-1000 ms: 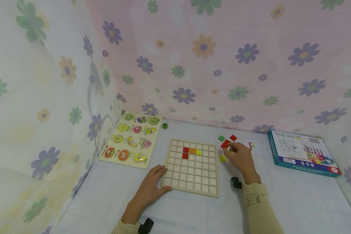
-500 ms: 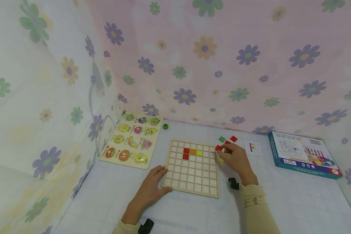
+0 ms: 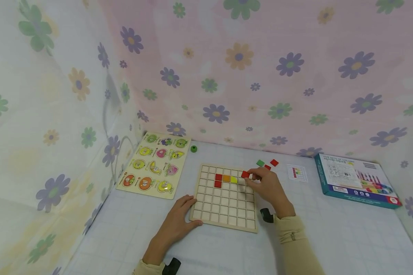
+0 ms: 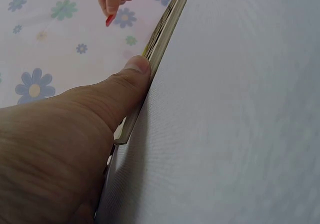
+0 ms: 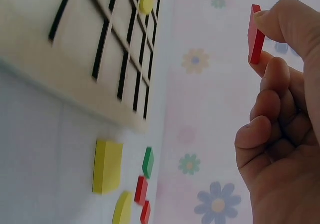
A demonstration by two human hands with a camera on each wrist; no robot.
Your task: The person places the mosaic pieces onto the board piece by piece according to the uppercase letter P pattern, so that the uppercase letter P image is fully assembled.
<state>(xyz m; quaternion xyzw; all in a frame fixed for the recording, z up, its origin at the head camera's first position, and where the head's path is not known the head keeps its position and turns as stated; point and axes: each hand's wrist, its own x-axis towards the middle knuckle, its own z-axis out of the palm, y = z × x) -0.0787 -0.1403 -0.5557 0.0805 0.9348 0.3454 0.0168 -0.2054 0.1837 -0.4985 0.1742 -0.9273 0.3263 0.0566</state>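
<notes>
1. The right hand (image 3: 268,187) is held over the upper right part of the grid board (image 3: 224,196), and a red tile (image 3: 245,174) is pinched between thumb and fingertip; the other fingers are curled under, as is seen in the right wrist view.
2. The left hand (image 3: 177,220) is laid flat on the surface (image 3: 347,236) with relaxed fingers, pressed against the board's lower left corner – in the left wrist view the thumb (image 4: 120,91) is seen touching the board's edge.
3. Only in the head view is the whole board shown: two red squares, an orange one and a yellow one are set in its upper rows.
4. Only in the right wrist view are the loose tiles (image 5: 107,166) beside the board's edge seen from close by – yellow, green and red ones lying on the surface.
5. In that view the red tile is seen edge-on, its long edge running roughly up and down in the frame, its flat faces turned sideways; it is held clear of the board.
</notes>
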